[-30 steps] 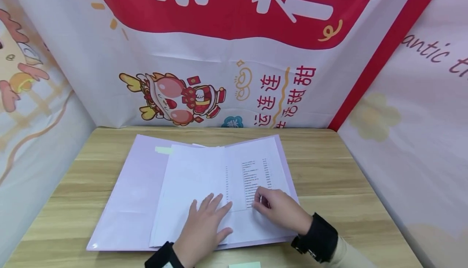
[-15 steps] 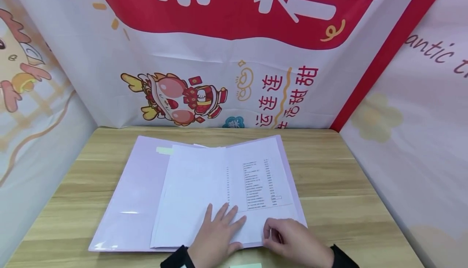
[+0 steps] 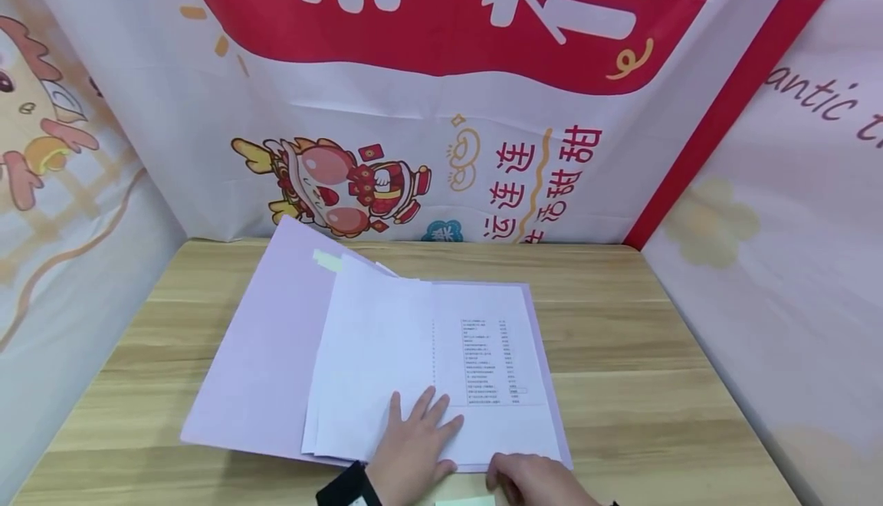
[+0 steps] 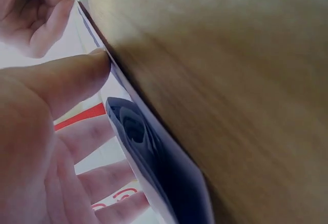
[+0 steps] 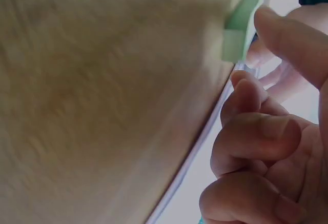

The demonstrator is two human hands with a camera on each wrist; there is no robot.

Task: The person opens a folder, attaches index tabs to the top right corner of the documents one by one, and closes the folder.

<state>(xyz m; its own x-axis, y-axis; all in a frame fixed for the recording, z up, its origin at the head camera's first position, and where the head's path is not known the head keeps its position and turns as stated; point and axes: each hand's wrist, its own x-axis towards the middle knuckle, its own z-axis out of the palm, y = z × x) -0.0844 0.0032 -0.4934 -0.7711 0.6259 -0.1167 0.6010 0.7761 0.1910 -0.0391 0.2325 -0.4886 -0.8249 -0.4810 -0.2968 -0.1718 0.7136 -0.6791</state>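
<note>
A lilac folder (image 3: 248,345) lies spread on the table, its left cover tilted up with a shadow beneath. White pages (image 3: 379,337) inside carry a printed list at right. My left hand (image 3: 414,445) rests on the lower part of the pages with fingers spread; in the left wrist view its thumb (image 4: 77,78) lies along the lower edge. At the folder's front edge is my right hand (image 3: 534,479), its fingers loosely curled, holding nothing; the right wrist view shows the thumb apart from them. Close by lies a pale green sticky-note pad (image 5: 238,37).
A pale green sticky tab (image 3: 327,261) is stuck near the pages' upper left corner. Wood-grain table (image 3: 635,383) extends around the folder. Printed cloth hangs behind (image 3: 428,100) and along both sides.
My right hand has moved down off the printed list to the folder's front edge. The left cover has lifted, and the right side lies flatter. My left hand has shifted slightly right.
</note>
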